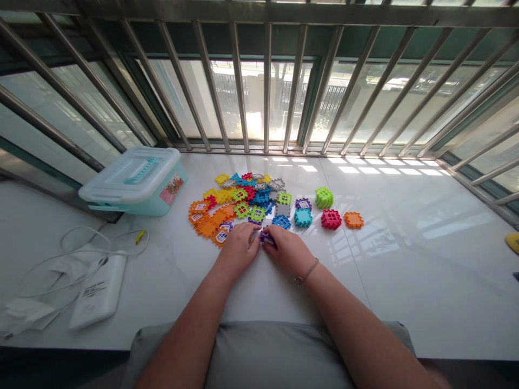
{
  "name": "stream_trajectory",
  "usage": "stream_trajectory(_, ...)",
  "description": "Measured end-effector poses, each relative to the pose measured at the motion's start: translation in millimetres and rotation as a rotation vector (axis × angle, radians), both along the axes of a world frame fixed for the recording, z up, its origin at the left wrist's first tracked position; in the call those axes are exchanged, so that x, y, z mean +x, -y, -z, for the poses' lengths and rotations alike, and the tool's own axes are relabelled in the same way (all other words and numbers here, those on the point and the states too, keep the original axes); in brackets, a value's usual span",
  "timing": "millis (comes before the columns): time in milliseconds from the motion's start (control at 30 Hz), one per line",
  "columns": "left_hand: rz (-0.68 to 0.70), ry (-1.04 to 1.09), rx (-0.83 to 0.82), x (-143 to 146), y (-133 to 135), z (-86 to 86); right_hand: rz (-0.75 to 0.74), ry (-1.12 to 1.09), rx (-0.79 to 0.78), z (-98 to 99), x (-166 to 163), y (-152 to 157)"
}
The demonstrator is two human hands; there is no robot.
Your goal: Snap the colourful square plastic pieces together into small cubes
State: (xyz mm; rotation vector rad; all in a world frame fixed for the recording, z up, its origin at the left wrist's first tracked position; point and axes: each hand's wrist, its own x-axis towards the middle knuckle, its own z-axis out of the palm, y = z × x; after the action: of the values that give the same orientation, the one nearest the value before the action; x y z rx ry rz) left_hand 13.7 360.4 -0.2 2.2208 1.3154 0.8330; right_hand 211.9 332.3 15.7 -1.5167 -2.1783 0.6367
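My right hand (288,247), with a bracelet on its wrist, is closed on a purple building tile (267,238). Right beside it, my left hand (240,244) has its fingers drawn together; what they pinch, if anything, is mostly hidden. Just beyond both hands lies a loose heap of notched plastic tiles, with orange tiles (207,227), green window tiles (257,214) and blue tiles (281,221). To the right of the heap are a turquoise stack (303,218), a purple window tile (303,203), a green stack (324,198), a red stack (331,219) and an orange tile (354,220).
A turquoise box (140,181) with a clear handled lid stands at the back left. Nearer on the left lie a white power bank (99,292), white cables and paper. Metal bars (267,92) and windows border the white tabletop (405,259). Something yellow (512,242) shows at the right edge.
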Motion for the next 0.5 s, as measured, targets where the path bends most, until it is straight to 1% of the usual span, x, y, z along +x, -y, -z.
stream_trajectory(133,-0.059,0.124,-0.079,-1.9,1.6,-7.6,0.051,-0.123,0.124,2.9,1.9,-2.2)
stream_trajectory(233,-0.098,0.327,-0.236,-2.2,3.2,-9.3,0.047,-0.285,0.237,1.6,3.0,-2.7)
stream_trajectory(300,-0.069,0.496,-0.375,-1.0,3.8,-8.6,0.029,-0.388,0.316,0.5,2.9,-2.5)
stream_trajectory(367,-0.015,0.635,-0.489,0.9,4.1,-8.3,0.026,-0.444,0.382,-0.2,2.1,-2.0)
stream_trajectory(433,0.023,0.715,-0.559,2.6,4.3,-9.2,0.043,-0.452,0.414,-0.3,1.3,-1.4)
stream_trajectory(500,0.025,0.760,-0.591,3.6,4.5,-11.0,0.068,-0.454,0.410,-0.5,0.9,-1.0)
